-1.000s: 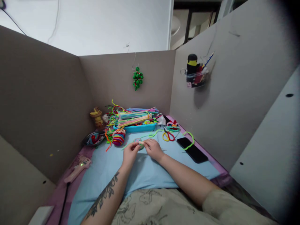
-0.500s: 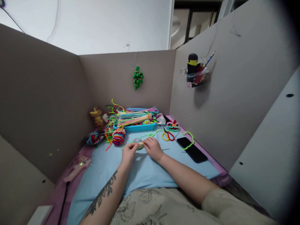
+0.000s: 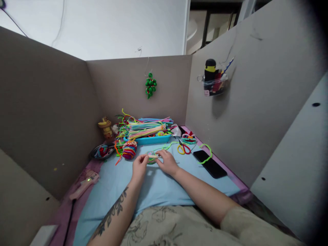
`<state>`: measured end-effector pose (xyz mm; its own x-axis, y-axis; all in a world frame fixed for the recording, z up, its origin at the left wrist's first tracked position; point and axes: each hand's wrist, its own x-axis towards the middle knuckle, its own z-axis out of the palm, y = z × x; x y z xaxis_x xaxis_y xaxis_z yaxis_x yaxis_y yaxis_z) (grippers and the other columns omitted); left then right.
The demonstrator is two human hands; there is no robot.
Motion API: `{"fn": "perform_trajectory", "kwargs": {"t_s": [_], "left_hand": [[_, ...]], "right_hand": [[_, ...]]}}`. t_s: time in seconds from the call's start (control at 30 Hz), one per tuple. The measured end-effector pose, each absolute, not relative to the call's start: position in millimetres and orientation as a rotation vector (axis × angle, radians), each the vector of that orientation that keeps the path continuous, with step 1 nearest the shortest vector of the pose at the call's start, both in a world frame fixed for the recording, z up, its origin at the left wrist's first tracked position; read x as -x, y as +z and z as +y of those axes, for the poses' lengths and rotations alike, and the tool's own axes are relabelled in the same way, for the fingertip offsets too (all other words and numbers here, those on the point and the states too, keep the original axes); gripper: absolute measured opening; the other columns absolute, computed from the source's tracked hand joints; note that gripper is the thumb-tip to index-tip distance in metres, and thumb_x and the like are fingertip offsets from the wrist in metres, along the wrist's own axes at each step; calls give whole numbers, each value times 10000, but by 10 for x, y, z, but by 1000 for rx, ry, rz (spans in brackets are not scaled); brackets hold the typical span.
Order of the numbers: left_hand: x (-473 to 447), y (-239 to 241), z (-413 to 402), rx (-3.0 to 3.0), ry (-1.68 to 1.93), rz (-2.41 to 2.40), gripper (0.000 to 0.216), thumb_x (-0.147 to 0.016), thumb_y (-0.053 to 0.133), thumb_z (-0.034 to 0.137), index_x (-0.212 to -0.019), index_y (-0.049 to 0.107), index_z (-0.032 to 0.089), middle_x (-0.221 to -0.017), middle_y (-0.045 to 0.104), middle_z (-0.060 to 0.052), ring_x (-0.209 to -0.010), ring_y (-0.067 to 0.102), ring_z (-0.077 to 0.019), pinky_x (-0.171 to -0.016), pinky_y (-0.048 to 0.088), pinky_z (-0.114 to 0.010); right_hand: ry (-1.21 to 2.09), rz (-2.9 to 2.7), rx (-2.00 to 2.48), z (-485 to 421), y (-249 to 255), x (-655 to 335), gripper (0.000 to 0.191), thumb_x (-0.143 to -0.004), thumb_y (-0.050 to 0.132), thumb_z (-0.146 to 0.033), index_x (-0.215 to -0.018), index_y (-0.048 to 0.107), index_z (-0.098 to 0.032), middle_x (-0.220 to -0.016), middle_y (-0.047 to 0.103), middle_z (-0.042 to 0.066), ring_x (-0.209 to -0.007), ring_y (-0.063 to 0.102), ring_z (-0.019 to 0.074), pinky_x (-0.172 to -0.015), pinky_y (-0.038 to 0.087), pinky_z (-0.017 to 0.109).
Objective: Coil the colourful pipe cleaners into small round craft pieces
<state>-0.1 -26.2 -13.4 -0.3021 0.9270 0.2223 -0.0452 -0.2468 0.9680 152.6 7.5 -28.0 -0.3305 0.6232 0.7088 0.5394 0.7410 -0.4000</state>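
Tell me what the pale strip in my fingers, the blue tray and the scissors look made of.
Pale strip: perhaps fuzzy chenille, judging by its matte look; too small for certainty. Blue tray: probably plastic, smooth, evenly coloured. Scissors: likely plastic handles, solid yellow and red; blades' material unclear.

We are in a craft workspace. Grey partitions enclose our table, which holds bundled pipe cleaners and scissors

We get soft, muted light, brightest on the white wall well beyond the fingers and dimmer on the panel left of them. We see faint shadows on the blue cloth below them. Fine detail between the fingers looks smeared; far right of them, the view fades into blurred black.
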Motion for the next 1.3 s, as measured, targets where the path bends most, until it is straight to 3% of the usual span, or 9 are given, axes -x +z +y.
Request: {"fn": "perform_trajectory", "kwargs": {"t_s": [0.2, 0.47, 0.7, 1.1, 1.3], "left_hand": [[-20, -129, -264, -1167, 1664, 1237, 288, -646, 653, 360, -801, 630, 119, -718, 652, -36, -637, 594, -142, -630, 472, -250], [-36, -99, -284, -1150, 1637, 1182, 346, -633, 674, 367, -866, 609, 119, -815, 661, -74, -685, 617, -159, -626, 487, -262], [-37, -122, -268, -1126, 1646, 1116, 306, -605, 683, 352, -781, 573, 128, -712, 627, -27, -635, 585, -134, -599, 462, -241], [-14, -161, -262, -1153, 1694, 1053, 160, -700, 588, 282, -775, 530, 153, -633, 534, 32, -575, 511, -95, -573, 425, -209], [-9, -141, -258, -1110, 1714, 1009, 239, -685, 623, 330, -824, 546, 151, -685, 565, 13, -616, 549, -108, -617, 451, -226]], "right_hand": [[167, -2060, 860, 91, -309, -1540, 96, -840, 492, -185, -899, 567, -188, -822, 595, 41, -757, 520, 163, -690, 403, 273], [117, -2034, 850, 74, -282, -1542, 85, -846, 493, -196, -839, 577, -188, -796, 570, 40, -750, 507, 163, -700, 391, 274], [119, -2043, 823, 57, -267, -1539, 78, -847, 497, -195, -839, 575, -197, -822, 561, 41, -791, 516, 169, -717, 410, 275], [143, -2059, 788, 1, -274, -1482, 57, -808, 535, -196, -863, 551, -193, -817, 556, 36, -777, 513, 166, -696, 409, 268], [145, -2039, 803, -1, -262, -1492, 39, -824, 506, -202, -819, 543, -188, -775, 558, 27, -717, 507, 153, -664, 393, 256]]}}
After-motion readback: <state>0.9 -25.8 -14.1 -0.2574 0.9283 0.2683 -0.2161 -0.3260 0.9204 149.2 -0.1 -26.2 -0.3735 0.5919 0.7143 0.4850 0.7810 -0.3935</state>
